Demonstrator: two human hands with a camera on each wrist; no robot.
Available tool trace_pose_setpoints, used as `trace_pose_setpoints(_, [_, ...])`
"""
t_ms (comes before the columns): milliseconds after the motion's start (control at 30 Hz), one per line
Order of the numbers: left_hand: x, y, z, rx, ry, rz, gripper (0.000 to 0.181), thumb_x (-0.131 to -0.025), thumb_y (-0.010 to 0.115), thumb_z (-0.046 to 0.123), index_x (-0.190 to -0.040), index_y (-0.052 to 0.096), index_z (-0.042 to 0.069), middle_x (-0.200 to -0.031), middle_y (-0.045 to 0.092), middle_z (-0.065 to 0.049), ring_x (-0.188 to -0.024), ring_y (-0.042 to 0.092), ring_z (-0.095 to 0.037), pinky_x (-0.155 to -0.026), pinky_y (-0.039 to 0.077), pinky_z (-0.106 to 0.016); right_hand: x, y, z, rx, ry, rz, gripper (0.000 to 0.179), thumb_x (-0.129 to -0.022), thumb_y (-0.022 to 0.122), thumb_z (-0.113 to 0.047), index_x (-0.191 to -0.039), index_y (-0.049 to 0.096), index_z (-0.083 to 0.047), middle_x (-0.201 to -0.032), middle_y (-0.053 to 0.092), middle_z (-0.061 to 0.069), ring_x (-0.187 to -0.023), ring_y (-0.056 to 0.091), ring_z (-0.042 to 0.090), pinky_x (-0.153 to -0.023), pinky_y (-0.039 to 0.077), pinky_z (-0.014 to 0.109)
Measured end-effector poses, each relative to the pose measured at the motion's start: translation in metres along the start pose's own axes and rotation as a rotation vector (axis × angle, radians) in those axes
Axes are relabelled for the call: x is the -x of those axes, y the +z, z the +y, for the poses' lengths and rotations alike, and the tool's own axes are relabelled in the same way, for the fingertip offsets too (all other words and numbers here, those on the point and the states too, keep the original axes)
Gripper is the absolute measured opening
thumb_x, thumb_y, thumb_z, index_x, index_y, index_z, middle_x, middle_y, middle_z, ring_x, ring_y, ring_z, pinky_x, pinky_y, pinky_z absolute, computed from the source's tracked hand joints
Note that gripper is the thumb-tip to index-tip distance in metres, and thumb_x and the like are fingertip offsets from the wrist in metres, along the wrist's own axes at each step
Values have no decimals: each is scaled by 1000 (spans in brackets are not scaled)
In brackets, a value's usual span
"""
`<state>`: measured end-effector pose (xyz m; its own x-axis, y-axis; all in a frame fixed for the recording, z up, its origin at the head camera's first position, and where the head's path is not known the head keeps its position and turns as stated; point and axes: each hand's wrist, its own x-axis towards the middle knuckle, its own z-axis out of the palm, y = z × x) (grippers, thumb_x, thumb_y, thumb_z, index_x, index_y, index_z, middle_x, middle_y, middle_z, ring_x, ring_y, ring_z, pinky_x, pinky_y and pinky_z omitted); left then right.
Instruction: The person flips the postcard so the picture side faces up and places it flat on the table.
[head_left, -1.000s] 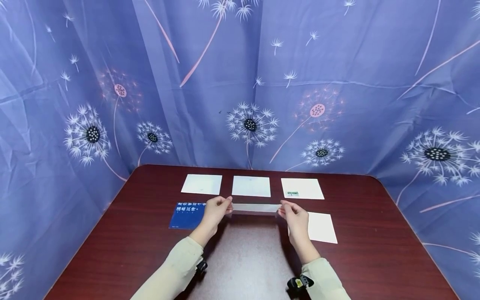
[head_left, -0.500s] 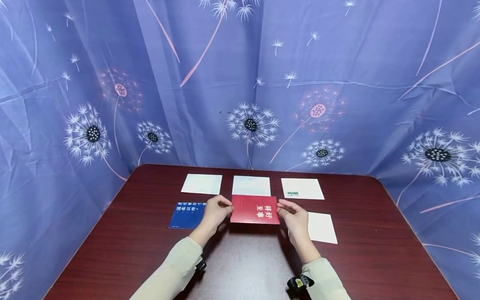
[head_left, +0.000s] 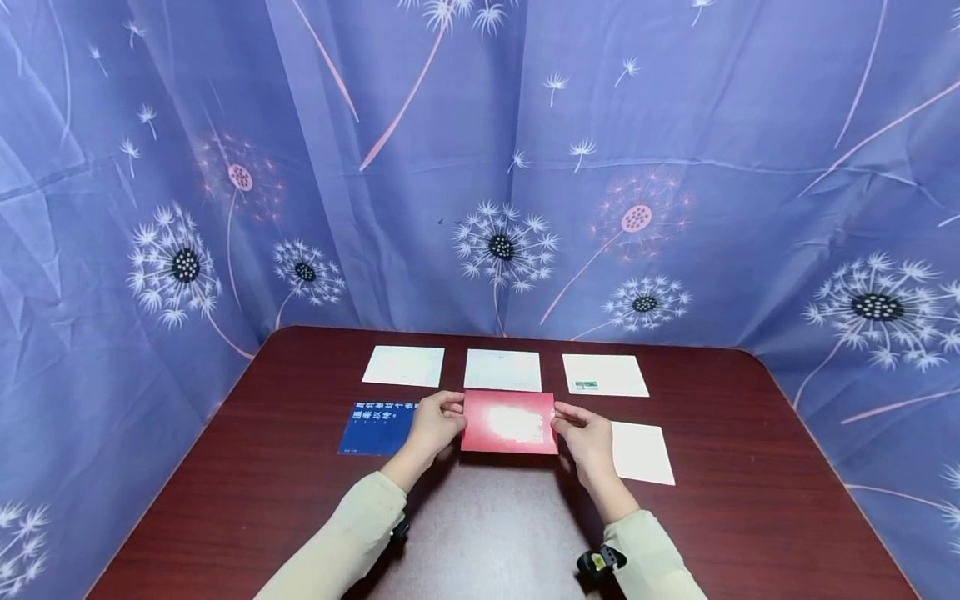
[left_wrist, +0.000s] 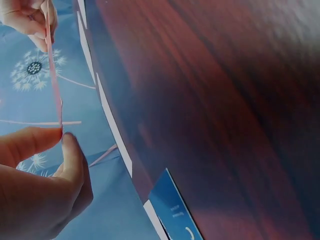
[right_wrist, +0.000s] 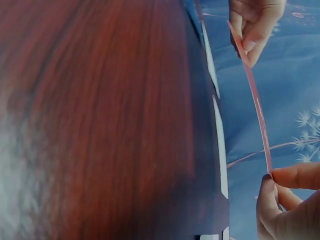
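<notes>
Between the two hands a red card (head_left: 487, 440) is held up above the table, its face toward the head camera and a bright glare over its lettering. The left hand (head_left: 433, 429) pinches its left edge between thumb and finger. At the right edge the right hand (head_left: 588, 446) pinches it the same way. Both wrist views show the card nearly edge-on, as a thin strip (left_wrist: 54, 80) in the left one and a pinkish strip (right_wrist: 257, 107) in the right one. Behind the left hand lies a blue card (head_left: 367, 435) with white characters, partly covered.
Along the back of the dark red wooden table (head_left: 247, 500) lie a left white card (head_left: 403, 367), a middle white card (head_left: 502, 369) and a right white card (head_left: 606, 375) with a small green picture. Another white card (head_left: 643, 454) sits beside the right hand. A patterned curtain (head_left: 420, 250) hangs behind.
The held card was seen as a narrow pale strip, then tilted to show its red face with white characters. Glare now hides the characters. Both hands stay nearly in place.
</notes>
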<state>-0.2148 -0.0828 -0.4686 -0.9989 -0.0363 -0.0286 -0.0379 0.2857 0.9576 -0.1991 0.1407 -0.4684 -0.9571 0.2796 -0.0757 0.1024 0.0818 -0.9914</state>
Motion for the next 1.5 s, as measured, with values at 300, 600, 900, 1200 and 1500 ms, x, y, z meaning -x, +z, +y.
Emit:
trace_pose_setpoints(300, [-4, -1, -8, -288, 27, -87, 57, -74, 75, -3, -127, 55, -5, -73, 59, -6, -56, 53, -12, -54, 50, -26, -5, 4, 10, 208, 24, -85, 32, -77, 67, 8, -109, 67, 10, -84, 68, 16, -65, 58, 7, -55, 48, 21])
trace_pose_setpoints(600, [-5, 2, -14, -460, 14, -165, 68, -74, 77, 3, -133, 48, -10, -61, 54, -2, -47, 49, -9, -53, 45, -25, -8, 8, 18, 265, 21, -141, 43, -71, 67, 13, -114, 63, 12, -81, 65, 16, -57, 58, 12, -49, 52, 27])
trace_pose_setpoints(900, [-11, 5, -14, -564, -3, -157, 66, -73, 82, 7, -130, 53, -9, -85, 67, -14, -80, 64, -24, -80, 53, -38, -13, 11, 19, 344, -9, -178, 49, -68, 69, 16, -116, 61, 13, -85, 64, 19, -51, 53, 9, -48, 51, 25])
trace_pose_setpoints(1200, [-13, 7, -15, -625, -12, -151, 64, -73, 83, 9, -128, 55, -9, -125, 59, -24, -119, 53, -40, -95, 48, -45, -14, 14, 18, 424, -43, -189, 48, -66, 70, 15, -113, 62, 14, -69, 57, 5, -46, 47, 5, -44, 47, 20])
trace_pose_setpoints(1500, [-11, 8, -12, -660, 35, -134, 62, -70, 84, 8, -121, 53, -12, -111, 63, -26, -104, 60, -39, -87, 52, -44, -16, 13, 12, 638, -94, -220, 49, -65, 73, 8, -112, 61, 12, -69, 55, 4, -59, 48, 12, -56, 45, 25])
